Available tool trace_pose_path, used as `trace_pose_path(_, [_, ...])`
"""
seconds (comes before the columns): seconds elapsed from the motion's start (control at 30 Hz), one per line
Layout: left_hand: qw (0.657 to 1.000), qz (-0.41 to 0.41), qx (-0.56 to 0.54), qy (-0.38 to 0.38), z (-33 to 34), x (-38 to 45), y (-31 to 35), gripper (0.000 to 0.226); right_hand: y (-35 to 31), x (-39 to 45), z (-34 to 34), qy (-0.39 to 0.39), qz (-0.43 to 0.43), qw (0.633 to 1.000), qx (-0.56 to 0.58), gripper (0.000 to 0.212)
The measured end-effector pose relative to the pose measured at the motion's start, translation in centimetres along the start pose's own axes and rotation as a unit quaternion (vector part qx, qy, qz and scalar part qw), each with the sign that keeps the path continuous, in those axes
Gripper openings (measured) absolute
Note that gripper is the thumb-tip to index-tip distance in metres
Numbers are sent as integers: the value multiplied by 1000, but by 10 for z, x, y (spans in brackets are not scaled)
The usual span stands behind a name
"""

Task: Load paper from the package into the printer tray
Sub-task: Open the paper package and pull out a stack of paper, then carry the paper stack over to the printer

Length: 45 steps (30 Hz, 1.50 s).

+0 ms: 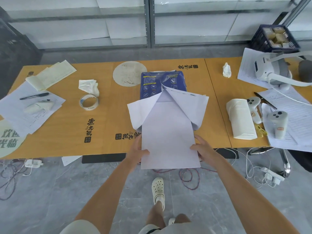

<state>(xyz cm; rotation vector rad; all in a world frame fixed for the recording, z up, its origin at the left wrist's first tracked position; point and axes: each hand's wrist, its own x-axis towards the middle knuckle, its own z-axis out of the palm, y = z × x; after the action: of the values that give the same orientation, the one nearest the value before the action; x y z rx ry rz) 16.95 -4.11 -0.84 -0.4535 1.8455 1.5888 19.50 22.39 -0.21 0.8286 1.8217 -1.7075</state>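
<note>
A blue paper package [162, 83] lies on the orange table [67, 125], its white wrapper flaps [190, 105] folded open toward me. A stack of white paper [168, 141] sticks halfway out of the open end and hangs past the table's front edge. My left hand [137, 150] grips the stack's left side, thumb on top. My right hand [203, 148] grips its right side the same way. No printer or tray is in view.
A tape roll [89, 102], crumpled tissue [88, 86], pen [34, 96] and loose sheets lie at left. A paper-towel roll [241, 119], two controllers [276, 123] and a headset [270, 70] sit at right. Cables [189, 176] trail on the floor beneath.
</note>
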Motion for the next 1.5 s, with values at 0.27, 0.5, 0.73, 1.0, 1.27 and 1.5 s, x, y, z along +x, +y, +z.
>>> trace_pose_path(0.27, [1000, 7, -11, -2, 0, -28, -15, 76, 19, -19, 4, -32, 1, 999, 33, 53])
trace_pose_path(0.5, [998, 57, -21, 14, 14, -98, -43, 81, 51, -82, 0, -50, -53, 997, 3, 52])
trace_pose_path(0.73, [987, 161, -10, 29, 16, -150, -27, 76, 32, -133, -4, -38, -151, 988, -4, 55])
trace_pose_path(1.0, [967, 253, -20, 29, 12, -201, 5, 76, -17, -173, -2, -78, -266, 954, 116, 62])
trace_pose_path(1.27, [974, 217, -57, 11, -7, -206, 47, 51, -38, -191, 9, -103, -334, 934, 77, 63])
trace_pose_path(1.5, [965, 248, -83, 31, -25, -210, 63, 41, -56, -191, 34, -118, -325, 936, 64, 50])
